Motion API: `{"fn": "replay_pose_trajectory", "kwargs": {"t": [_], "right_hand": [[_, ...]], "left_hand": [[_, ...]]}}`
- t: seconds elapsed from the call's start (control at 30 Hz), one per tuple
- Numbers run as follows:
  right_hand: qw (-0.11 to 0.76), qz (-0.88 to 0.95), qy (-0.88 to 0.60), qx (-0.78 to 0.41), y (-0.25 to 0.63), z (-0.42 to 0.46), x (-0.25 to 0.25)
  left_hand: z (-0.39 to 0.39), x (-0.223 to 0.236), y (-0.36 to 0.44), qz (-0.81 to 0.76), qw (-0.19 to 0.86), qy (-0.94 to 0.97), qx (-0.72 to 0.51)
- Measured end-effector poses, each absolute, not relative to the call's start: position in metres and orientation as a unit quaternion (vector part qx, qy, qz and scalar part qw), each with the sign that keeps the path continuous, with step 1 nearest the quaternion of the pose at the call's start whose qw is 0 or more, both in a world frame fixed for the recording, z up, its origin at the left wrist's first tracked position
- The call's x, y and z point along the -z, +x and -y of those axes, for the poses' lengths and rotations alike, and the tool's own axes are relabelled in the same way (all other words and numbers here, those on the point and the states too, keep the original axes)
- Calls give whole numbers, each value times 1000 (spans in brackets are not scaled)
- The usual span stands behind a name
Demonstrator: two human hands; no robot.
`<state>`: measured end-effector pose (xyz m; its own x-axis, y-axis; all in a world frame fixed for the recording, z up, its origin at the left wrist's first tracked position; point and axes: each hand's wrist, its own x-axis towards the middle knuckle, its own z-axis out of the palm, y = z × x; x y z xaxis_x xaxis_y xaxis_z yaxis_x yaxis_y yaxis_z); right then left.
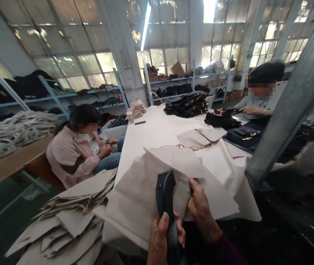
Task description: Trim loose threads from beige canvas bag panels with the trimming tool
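Gripping a seemingly plastic black tool (166, 198)

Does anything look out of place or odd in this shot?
The stack of beige cut pieces at lower left looks untidy: its pieces fan out at varying angles rather than lying squared, with corners jutting out past one another. Nothing looks spilled.

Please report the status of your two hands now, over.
Left hand gripping dark tool. Right hand holding beige cloth. Cloth stack to the left.
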<state>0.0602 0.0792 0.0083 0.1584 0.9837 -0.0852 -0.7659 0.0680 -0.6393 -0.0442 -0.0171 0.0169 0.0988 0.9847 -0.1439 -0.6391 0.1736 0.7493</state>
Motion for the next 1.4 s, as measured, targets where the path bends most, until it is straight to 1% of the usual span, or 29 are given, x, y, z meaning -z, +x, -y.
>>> {"fn": "replay_pose_trajectory", "kwargs": {"t": [0.2,0.4,0.5,0.63,0.77,0.9,0.97,1.03,1.13,1.23,1.3,1.33,1.4], "right_hand": [[686,166,-295,-644,62,-103,-15],[694,182,-351,-601,65,-112,-8],[720,216,-377,-541,72,-130,-17],[752,286,-414,-426,85,-151,-33],[735,372,-481,-300,98,-139,-18],[667,477,-547,-168,116,-105,6],[615,563,-542,-108,122,-94,1],[535,683,-492,-78,118,-93,-15],[366,855,-356,-94,93,-108,-45],[237,935,-231,-127,58,-132,-61],[195,952,-181,-154,39,-149,-63],[188,953,-167,-170,33,-157,-64],[208,943,-161,-205,25,-172,-69]], "left_hand": [[25,-9,-55,-327,674,225,-623],[37,-9,-64,-325,644,191,-666],[45,-9,-73,-337,620,176,-687],[48,-10,-83,-355,601,135,-703],[49,-11,-86,-344,595,129,-715],[53,-8,-86,-330,603,142,-712],[53,-5,-87,-333,603,143,-710],[54,-3,-87,-343,597,142,-711],[54,-5,-85,-351,595,143,-709],[56,-10,-80,-346,598,152,-707],[59,-14,-78,-346,597,154,-707],[60,-15,-78,-348,596,155,-707],[62,-16,-78,-349,594,156,-708]]}}
